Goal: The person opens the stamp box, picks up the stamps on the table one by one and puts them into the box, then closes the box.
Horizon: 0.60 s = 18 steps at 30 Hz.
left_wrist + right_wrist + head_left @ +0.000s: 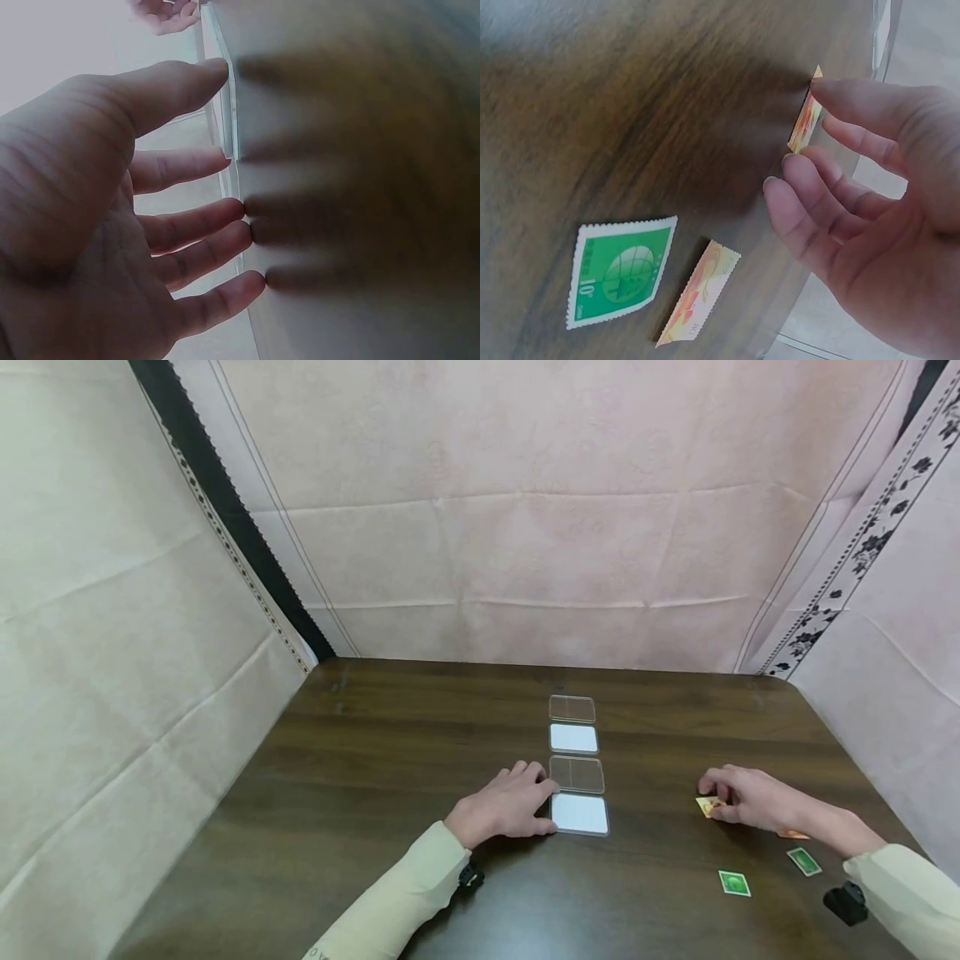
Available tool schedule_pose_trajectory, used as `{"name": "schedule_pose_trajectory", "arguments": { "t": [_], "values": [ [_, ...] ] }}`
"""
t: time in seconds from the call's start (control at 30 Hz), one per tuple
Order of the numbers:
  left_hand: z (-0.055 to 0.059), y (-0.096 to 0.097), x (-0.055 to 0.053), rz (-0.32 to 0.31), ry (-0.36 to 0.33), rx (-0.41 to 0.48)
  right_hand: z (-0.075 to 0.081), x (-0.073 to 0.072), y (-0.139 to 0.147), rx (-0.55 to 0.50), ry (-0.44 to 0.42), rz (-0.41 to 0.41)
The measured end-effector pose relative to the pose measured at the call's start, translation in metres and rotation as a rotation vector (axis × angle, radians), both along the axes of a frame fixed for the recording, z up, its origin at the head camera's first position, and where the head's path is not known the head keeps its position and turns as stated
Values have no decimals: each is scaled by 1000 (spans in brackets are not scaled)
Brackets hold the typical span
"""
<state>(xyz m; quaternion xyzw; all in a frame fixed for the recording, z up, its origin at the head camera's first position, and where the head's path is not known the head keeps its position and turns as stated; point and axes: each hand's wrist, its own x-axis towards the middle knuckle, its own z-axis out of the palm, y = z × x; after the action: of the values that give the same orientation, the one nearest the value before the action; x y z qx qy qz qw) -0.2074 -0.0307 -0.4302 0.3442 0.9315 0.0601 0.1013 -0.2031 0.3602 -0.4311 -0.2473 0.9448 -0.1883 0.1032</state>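
Note:
My left hand (513, 806) lies beside a flat clear case with a white inside (580, 814), its thumb and index fingertip at the left edge. The left wrist view shows the fingers (199, 307) nearly straight, their tips touching the tabletop. At the right, my right hand (757, 797) pinches a yellow-orange postage stamp (805, 120) between thumb and fingers, low over the table. Closer to me lie two green stamps, one at the front (734, 883) and one near the right sleeve (804, 861). Another orange stamp (697, 296) is partly hidden under the right wrist in the head view.
Beyond the near white case a clear transparent panel (576, 774), a second white case (573, 738) and another clear panel (572, 708) stand in a column on the dark wooden table (420, 727). Pale cloth hangs (525, 552) behind and at both sides.

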Motion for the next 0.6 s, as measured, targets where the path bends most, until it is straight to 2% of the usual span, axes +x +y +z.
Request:
{"name": "schedule_pose_trajectory", "arguments": {
  "t": [0.2,0.43,0.6],
  "values": [
    [0,1,0,-4,8,-4,0,0,0,-7,-9,-2],
    [1,0,0,-6,0,-1,-1,2,0,-8,22,-4],
    [3,-1,2,-6,1,2,0,3,-2,9,2,-31]
  ]
}}
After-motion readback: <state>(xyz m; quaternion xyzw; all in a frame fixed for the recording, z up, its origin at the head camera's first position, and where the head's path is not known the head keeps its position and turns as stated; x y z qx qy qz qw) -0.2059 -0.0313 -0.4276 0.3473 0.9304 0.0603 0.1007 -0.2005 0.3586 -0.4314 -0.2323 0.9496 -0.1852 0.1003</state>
